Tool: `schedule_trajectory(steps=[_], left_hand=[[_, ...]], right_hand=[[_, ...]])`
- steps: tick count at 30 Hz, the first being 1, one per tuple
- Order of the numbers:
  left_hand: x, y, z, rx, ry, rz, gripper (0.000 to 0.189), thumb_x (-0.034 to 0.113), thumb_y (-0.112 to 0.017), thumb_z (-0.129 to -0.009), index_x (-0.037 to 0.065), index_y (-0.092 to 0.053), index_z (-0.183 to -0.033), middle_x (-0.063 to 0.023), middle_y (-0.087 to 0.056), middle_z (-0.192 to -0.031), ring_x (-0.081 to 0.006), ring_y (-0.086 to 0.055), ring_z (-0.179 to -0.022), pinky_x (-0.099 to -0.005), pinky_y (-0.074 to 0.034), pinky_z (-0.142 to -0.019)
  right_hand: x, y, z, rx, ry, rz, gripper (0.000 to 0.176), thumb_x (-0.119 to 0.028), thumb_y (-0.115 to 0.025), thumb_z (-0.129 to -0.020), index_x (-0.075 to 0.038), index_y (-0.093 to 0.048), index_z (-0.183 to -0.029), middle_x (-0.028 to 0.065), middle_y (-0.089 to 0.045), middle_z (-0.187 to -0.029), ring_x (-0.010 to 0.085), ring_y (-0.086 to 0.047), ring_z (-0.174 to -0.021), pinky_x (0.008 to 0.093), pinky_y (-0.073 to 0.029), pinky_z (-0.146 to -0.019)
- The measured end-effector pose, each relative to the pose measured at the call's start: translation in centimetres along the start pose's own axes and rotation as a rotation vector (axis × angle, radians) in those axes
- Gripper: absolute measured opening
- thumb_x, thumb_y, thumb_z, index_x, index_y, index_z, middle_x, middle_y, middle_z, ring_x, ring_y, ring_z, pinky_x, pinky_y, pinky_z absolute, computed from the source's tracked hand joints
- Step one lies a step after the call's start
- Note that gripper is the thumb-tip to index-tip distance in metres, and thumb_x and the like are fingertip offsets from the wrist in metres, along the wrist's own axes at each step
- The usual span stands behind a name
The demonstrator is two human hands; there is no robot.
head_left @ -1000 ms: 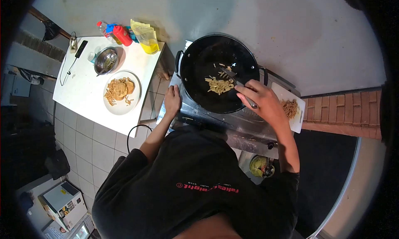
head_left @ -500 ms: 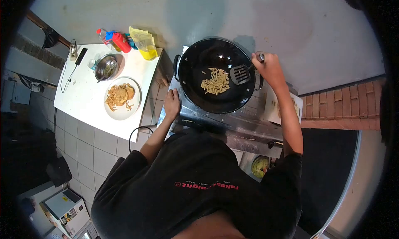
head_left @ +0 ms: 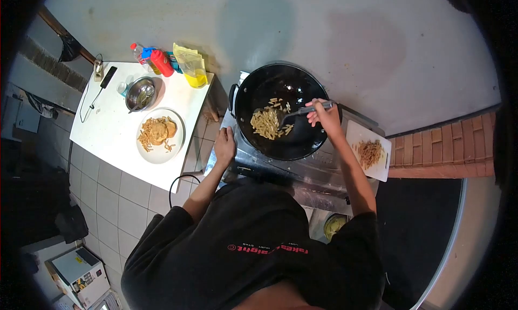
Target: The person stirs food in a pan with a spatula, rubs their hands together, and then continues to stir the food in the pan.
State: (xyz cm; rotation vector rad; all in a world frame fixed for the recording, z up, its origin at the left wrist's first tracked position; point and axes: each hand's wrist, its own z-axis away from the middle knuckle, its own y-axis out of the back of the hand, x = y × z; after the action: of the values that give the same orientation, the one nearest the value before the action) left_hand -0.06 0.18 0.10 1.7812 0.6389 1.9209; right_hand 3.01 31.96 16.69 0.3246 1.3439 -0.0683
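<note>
My right hand (head_left: 325,117) is wrapped round the handle of a slotted spatula (head_left: 294,114). The spatula's blade is down among pale, stick-shaped food pieces (head_left: 264,122), which partly hide it. These pieces lie in the left half of a black wok (head_left: 302,145) on a metal stove (head_left: 270,175). My left hand (head_left: 225,145) lies flat on the stove's left edge, fingers stretched out and holding nothing, below the wok's left handle (head_left: 232,98).
Left of the stove, a white table (head_left: 113,143) bears a plate (head_left: 175,151) of food, a metal bowl (head_left: 141,94), a red bottle (head_left: 162,63) and a yellow pouch (head_left: 191,67). A white cutting board (head_left: 380,170) with brown pieces is at right.
My right hand has moved left and down over the wok, bringing the spatula into the pieces and pushing them left. The cutting board at right shows more fully. My left hand stays on the stove edge.
</note>
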Motion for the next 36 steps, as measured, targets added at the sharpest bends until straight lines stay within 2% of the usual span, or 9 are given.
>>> schedule_trajectory(steps=[6, 8, 10, 11, 17, 20, 26, 28, 36], left_hand=[[-0.7, -0.1, -0.1, 0.004, -0.039, 0.008, 0.045, 0.036, -0.039, -0.103, -0.003, -0.061, -0.099, -0.0284, -0.061, -0.100, -0.0476, -0.057, -0.095, -0.0521, -0.044, -0.084], [-0.7, -0.2, -0.1, 0.016, -0.049, 0.028, 0.045, 0.035, -0.039, -0.103, -0.003, -0.061, -0.099, -0.0281, -0.061, -0.100, -0.0473, -0.057, -0.095, -0.0521, -0.044, -0.084], [-0.4, -0.1, -0.2, -0.001, -0.041, 0.028, 0.044, 0.035, -0.039, -0.103, -0.003, -0.061, -0.099, -0.0280, -0.061, -0.099, -0.0473, -0.057, -0.095, -0.0521, -0.044, -0.084], [-0.4, 0.0, -0.1, -0.015, -0.033, 0.030, 0.044, 0.035, -0.040, -0.103, -0.003, -0.061, -0.098, -0.0278, -0.061, -0.099, -0.0472, -0.057, -0.095, -0.0522, -0.044, -0.084], [-0.2, 0.0, 0.1, 0.017, -0.039, 0.014, 0.044, 0.036, -0.039, -0.103, -0.003, -0.060, -0.099, -0.0273, -0.060, -0.102, -0.0471, -0.056, -0.097, -0.0522, -0.044, -0.085], [-0.4, 0.0, 0.0, -0.006, -0.031, 0.008, 0.044, 0.036, -0.038, -0.103, -0.002, -0.060, -0.100, -0.0272, -0.060, -0.104, -0.0469, -0.056, -0.098, -0.0521, -0.044, -0.085], [-0.1, -0.1, 0.1, 0.009, -0.030, 0.015, 0.045, 0.037, -0.038, -0.103, -0.002, -0.061, -0.102, -0.0273, -0.060, -0.104, -0.0467, -0.056, -0.099, -0.0518, -0.044, -0.086], [-0.1, 0.2, 0.1, -0.018, -0.016, 0.024, 0.046, 0.036, -0.038, -0.103, -0.003, -0.061, -0.102, -0.0275, -0.061, -0.103, -0.0467, -0.057, -0.099, -0.0518, -0.044, -0.086], [0.3, 0.6, 0.2, -0.009, -0.029, 0.008, 0.045, 0.035, -0.039, -0.103, -0.004, -0.061, -0.104, -0.0292, -0.061, -0.102, -0.0478, -0.057, -0.097, -0.0520, -0.044, -0.085]], right_hand=[[-1.8, -3.3, 5.8, 0.162, 0.157, -0.023, 0.033, -0.025, -0.052, -0.102, 0.003, -0.069, -0.101, 0.0088, -0.067, -0.076, 0.0109, -0.062, -0.062, 0.0231, -0.048, -0.055], [-2.9, -4.0, 7.9, 0.184, 0.097, -0.008, 0.023, -0.017, -0.057, -0.099, 0.002, -0.069, -0.101, 0.0086, -0.067, -0.080, 0.0118, -0.062, -0.069, 0.0238, -0.048, -0.060], [-2.6, -4.3, 9.5, 0.161, 0.520, 0.305, 0.016, -0.010, -0.063, -0.094, 0.001, -0.069, -0.102, 0.0113, -0.066, -0.081, 0.0162, -0.063, -0.071, 0.0264, -0.049, -0.062], [-2.8, -4.4, 10.4, 0.142, 0.615, 0.397, 0.017, -0.004, -0.067, -0.087, -0.001, -0.070, -0.104, 0.0123, -0.063, -0.085, 0.0218, -0.063, -0.073, 0.0309, -0.051, -0.066], [-0.9, -4.8, 15.1, 0.013, 0.696, 0.760, 0.031, -0.009, -0.078, -0.079, -0.010, -0.071, -0.110, 0.0109, -0.058, -0.096, 0.0246, -0.064, -0.083, 0.0353, -0.053, -0.068], [-0.2, -4.1, 15.6, 0.046, 0.744, 0.827, 0.034, -0.010, -0.078, -0.079, -0.011, -0.071, -0.112, 0.0096, -0.058, -0.095, 0.0240, -0.064, -0.084, 0.0351, -0.053, -0.067], [-2.3, -2.6, 13.0, 0.293, 0.748, 0.704, 0.022, -0.002, -0.073, -0.082, -0.006, -0.072, -0.103, 0.0117, -0.061, -0.090, 0.0248, -0.063, -0.076, 0.0340, -0.051, -0.067], [-3.7, -2.3, 11.7, 0.391, 0.662, 0.566, 0.019, -0.002, -0.070, -0.085, -0.004, -0.071, -0.104, 0.0119, -0.062, -0.088, 0.0254, -0.062, -0.076, 0.0339, -0.050, -0.068], [-3.8, -1.9, 8.6, 0.426, 0.633, 0.601, 0.015, -0.006, -0.068, -0.089, -0.004, -0.071, -0.104, 0.0129, -0.063, -0.088, 0.0268, -0.063, -0.077, 0.0334, -0.050, -0.070]])
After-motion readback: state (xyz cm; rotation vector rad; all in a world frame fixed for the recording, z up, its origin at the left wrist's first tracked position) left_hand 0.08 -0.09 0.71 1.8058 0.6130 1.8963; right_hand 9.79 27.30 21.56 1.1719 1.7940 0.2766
